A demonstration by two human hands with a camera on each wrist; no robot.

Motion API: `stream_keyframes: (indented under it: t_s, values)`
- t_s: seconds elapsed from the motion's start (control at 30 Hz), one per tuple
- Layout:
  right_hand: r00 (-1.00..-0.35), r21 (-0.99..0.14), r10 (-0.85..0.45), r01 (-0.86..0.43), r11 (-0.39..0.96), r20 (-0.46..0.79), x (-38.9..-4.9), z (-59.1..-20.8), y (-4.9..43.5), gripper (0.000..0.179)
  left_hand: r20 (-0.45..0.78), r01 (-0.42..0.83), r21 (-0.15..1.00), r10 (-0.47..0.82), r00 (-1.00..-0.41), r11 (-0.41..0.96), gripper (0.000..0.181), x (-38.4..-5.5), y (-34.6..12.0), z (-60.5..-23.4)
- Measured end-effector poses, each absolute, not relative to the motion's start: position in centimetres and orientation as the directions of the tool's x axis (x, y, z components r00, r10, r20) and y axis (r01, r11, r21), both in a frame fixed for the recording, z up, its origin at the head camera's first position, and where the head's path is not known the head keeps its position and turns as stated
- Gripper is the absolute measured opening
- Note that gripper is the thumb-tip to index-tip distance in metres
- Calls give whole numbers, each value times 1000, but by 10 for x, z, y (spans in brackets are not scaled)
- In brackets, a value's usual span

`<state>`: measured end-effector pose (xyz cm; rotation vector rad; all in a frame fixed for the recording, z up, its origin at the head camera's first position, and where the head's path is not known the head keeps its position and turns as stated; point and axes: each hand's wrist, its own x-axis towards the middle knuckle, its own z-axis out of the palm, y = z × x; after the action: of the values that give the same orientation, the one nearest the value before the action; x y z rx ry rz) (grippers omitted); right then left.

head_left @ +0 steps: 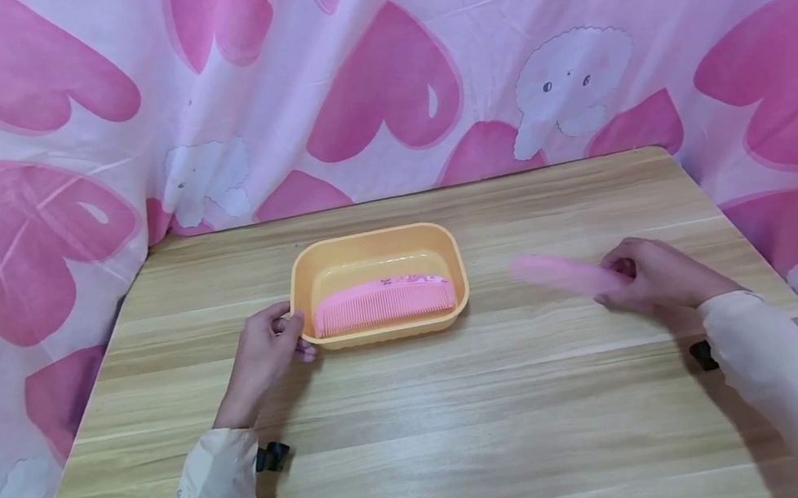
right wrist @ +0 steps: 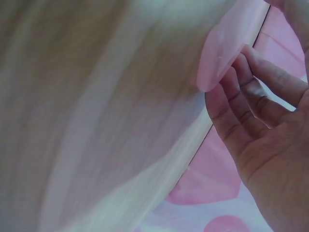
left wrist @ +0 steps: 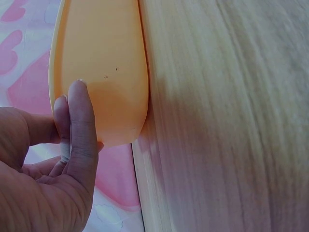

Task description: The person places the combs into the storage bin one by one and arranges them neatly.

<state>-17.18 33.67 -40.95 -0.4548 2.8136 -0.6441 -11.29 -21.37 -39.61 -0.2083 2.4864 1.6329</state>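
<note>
My left hand [head_left: 268,350] grips the left end of a yellow-orange plastic box [head_left: 383,335], thumb at the rim and fingers against the outer wall. Inside the box lies a pink comb [head_left: 383,304], teeth toward me, with a printed pattern on its right end. To the right of the box, my right hand [head_left: 656,273] pinches a second pink comb [head_left: 557,272] by its right end. Motion blurs this comb and its teeth do not show; its other end points left toward the box. In the right wrist view, fingertips touch the smooth edge of the held comb [right wrist: 217,58].
Both hands are over a wood-grain table [head_left: 422,452]. A pink curtain [head_left: 378,62] with hearts and cartoon animals hangs behind the table and along its sides. Black wrist straps [head_left: 272,456] stick out under the pale sleeves [head_left: 205,497].
</note>
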Motion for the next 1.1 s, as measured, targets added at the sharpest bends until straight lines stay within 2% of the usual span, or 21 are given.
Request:
stream_keyframes:
  t_s: [0.2,0.33,0.67,1.1]
  values:
    - [-924,-433,-353,-261,863,-146,-183,-409,328,54,-205,-199,897,-26,-978,394,42,-113,-213,-397]
    - [-927,-418,-342,-253,873,-154,-186,-409,324,58,-203,-197,899,-27,-979,392,42,-112,-213,-396]
    - [-934,-468,-294,-170,867,-204,-191,-402,320,60,-198,-187,903,-10,-980,386,40,-111,-214,-395]
    - [-920,-470,-391,-332,818,-31,-219,-355,279,42,-191,-178,904,-6,-982,390,39,-115,-207,-394]
